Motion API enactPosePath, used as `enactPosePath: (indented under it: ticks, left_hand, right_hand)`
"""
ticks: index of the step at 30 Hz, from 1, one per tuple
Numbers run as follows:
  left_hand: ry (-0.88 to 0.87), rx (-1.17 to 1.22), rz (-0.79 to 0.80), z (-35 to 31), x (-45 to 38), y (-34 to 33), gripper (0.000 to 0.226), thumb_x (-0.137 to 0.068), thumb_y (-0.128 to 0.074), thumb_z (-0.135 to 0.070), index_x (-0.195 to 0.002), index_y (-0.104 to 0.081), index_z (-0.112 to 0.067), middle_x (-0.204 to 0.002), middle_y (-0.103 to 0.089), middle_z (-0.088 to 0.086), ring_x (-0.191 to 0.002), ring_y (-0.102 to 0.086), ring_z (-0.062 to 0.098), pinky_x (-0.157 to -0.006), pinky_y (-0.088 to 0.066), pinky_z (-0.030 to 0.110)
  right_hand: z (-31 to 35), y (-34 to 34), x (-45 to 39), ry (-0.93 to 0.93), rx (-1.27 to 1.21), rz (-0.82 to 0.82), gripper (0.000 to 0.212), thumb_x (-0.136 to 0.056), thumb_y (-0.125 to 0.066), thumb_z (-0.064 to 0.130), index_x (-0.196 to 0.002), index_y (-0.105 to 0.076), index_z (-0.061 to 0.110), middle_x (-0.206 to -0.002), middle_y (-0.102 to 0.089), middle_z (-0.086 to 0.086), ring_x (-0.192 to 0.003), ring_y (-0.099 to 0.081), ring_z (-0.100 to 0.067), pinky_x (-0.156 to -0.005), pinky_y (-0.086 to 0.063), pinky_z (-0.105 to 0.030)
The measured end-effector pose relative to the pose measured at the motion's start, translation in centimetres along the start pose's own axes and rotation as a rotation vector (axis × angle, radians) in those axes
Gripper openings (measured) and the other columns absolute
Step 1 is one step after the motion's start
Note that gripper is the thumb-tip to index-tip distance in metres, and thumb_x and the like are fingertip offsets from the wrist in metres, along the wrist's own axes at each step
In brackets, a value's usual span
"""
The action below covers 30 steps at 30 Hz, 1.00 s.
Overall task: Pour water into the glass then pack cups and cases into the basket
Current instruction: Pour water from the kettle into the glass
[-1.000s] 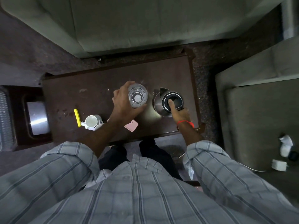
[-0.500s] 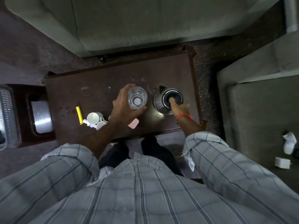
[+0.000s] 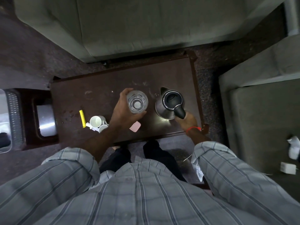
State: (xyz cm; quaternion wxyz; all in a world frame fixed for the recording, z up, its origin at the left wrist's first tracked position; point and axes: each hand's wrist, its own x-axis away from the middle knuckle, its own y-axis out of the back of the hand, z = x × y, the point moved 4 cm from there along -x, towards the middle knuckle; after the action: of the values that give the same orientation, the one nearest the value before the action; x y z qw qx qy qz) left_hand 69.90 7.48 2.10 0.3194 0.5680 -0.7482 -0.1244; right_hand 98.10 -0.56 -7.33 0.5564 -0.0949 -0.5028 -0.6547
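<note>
At the far left, beyond the end of the dark wooden table [image 3: 100, 85], a perforated basket [image 3: 13, 117] was partly seen at the frame edge, well apart from everything else; on the table's left part a yellow case [image 3: 82, 119] lay flat, and just beside it two white cups [image 3: 97, 123] were huddled together, the nearer one partly hidden by the forearm; these were judged light and rigid, though chippable, and best taken by the handle or body one at a time. Further right a small pink case [image 3: 135, 126] lay near the front edge, half covered by the wrist; it was judged light and easily pinched by its sides.

The left hand [image 3: 125, 111] was wrapped around the glass [image 3: 137, 102], fingers and thumb closed on its wall, the glass being upright near the table's middle; whether it stood on the table or was held just above could not be told; it appeared empty or nearly so. The glass was judged brittle and smooth, so a firm hold low on the wall was thought wise.

To the right, just beside the glass, the steel kettle [image 3: 169, 103] stood with its lid shut and spout pointing away; the right hand [image 3: 188, 120] was closed on its black handle. If full, the kettle was judged heavy and sloshing; the handle was the only sensible hold.
</note>
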Motion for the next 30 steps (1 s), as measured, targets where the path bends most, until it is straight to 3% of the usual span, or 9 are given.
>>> enactPosePath:
  ticks: [3, 6, 10, 12, 15, 19, 22, 26, 30]
  left_hand:
    - [0.000, 0.001, -0.006, -0.1, -0.2, 1.1, 0.095, -0.058, -0.094, -0.045, -0.138, -0.042, -0.035, -0.124, -0.049, -0.045, -0.109, -0.061, -0.015, -0.086, -0.045, -0.001]
    - [0.020, -0.001, 0.008, -0.7, -0.2, 2.4, 0.093, -0.057, -0.095, -0.045, -0.127, -0.035, -0.059, -0.121, -0.059, -0.034, -0.109, -0.063, -0.011, -0.083, -0.047, 0.001]
    - [-0.007, -0.023, 0.019, -1.2, 0.4, 3.3, 0.090, -0.056, -0.094, -0.048, -0.125, -0.037, -0.062, -0.123, -0.063, -0.021, -0.112, -0.065, -0.001, -0.097, -0.056, 0.028]
    - [-0.022, -0.027, 0.019, -1.3, 0.4, 3.4, 0.090, -0.057, -0.094, -0.047, -0.128, -0.040, -0.055, -0.124, -0.064, -0.019, -0.113, -0.065, 0.001, -0.102, -0.055, 0.039]
    - [-0.055, -0.022, 0.004, -1.8, 1.0, 3.7, 0.091, -0.060, -0.093, -0.042, -0.136, -0.043, -0.042, -0.127, -0.064, -0.019, -0.117, -0.064, 0.005, -0.108, -0.049, 0.051]
    - [-0.089, 0.004, -0.020, -3.2, 1.8, 4.2, 0.094, -0.062, -0.093, -0.040, -0.141, -0.042, -0.034, -0.130, -0.063, -0.019, -0.121, -0.063, 0.005, -0.111, -0.044, 0.056]
    - [-0.113, 0.031, -0.031, -4.3, 2.2, 4.5, 0.098, -0.063, -0.094, -0.041, -0.144, -0.041, -0.033, -0.134, -0.063, -0.019, -0.126, -0.062, 0.006, -0.114, -0.040, 0.058]
    - [-0.118, 0.120, -0.013, -5.7, 2.9, 4.9, 0.100, -0.059, -0.085, -0.053, -0.144, -0.035, -0.040, -0.133, -0.063, -0.022, -0.128, -0.061, 0.004, -0.118, -0.032, 0.057]
    - [-0.117, 0.177, -0.003, -6.3, 3.1, 5.6, 0.109, -0.053, -0.079, -0.057, -0.149, -0.037, -0.025, -0.136, -0.065, -0.011, -0.131, -0.061, 0.014, -0.116, -0.036, 0.057]
  right_hand:
    - [0.4, 1.1, 1.5, 0.036, -0.105, -0.057, 0.018, -0.082, -0.079, 0.027, -0.091, -0.065, 0.020, -0.077, -0.062, -0.004, -0.078, -0.060, -0.026, -0.061, -0.038, -0.027]
    - [0.6, 3.2, 3.8, 0.109, -0.088, -0.093, 0.020, -0.081, -0.080, 0.034, -0.084, -0.061, 0.027, -0.068, -0.059, 0.011, -0.073, -0.058, -0.021, -0.055, -0.038, -0.020]
    - [2.1, 7.1, 7.8, 0.256, -0.021, -0.117, 0.027, -0.075, -0.083, 0.047, -0.091, -0.070, 0.029, -0.068, -0.066, 0.007, -0.068, -0.063, -0.011, -0.059, -0.046, -0.024]
    - [4.0, 9.2, 9.6, 0.392, -0.015, -0.144, 0.023, -0.072, -0.087, 0.044, -0.074, -0.064, 0.041, -0.061, -0.063, 0.017, -0.056, -0.056, 0.005, -0.055, -0.040, -0.009]
    - [7.9, 12.3, 12.8, 0.581, 0.020, -0.203, 0.038, -0.069, -0.088, 0.043, -0.063, -0.051, 0.042, -0.065, -0.060, 0.030, -0.054, -0.052, 0.014, -0.052, -0.034, 0.000]
    - [12.7, 15.2, 16.0, 0.856, 0.108, -0.243, 0.028, -0.069, -0.086, 0.045, -0.075, -0.064, 0.029, -0.053, -0.049, 0.024, -0.060, -0.055, 0.016, -0.059, -0.035, 0.003]
    - [15.6, 16.3, 17.3, 0.990, 0.247, -0.258, 0.041, -0.071, -0.086, 0.049, -0.088, -0.073, 0.015, -0.068, -0.068, 0.009, -0.061, -0.061, -0.002, -0.063, -0.046, -0.010]
    - [18.7, 16.6, 19.2, 1.127, 0.349, -0.256, 0.050, -0.076, -0.075, 0.061, -0.091, -0.073, 0.013, -0.072, -0.070, 0.003, -0.061, -0.063, -0.009, -0.061, -0.048, -0.019]
    - [21.1, 16.5, 20.4, 1.179, 0.391, -0.260, 0.047, -0.074, -0.082, 0.055, -0.095, -0.073, 0.013, -0.080, -0.072, 0.003, -0.071, -0.062, -0.003, -0.072, -0.046, -0.007]
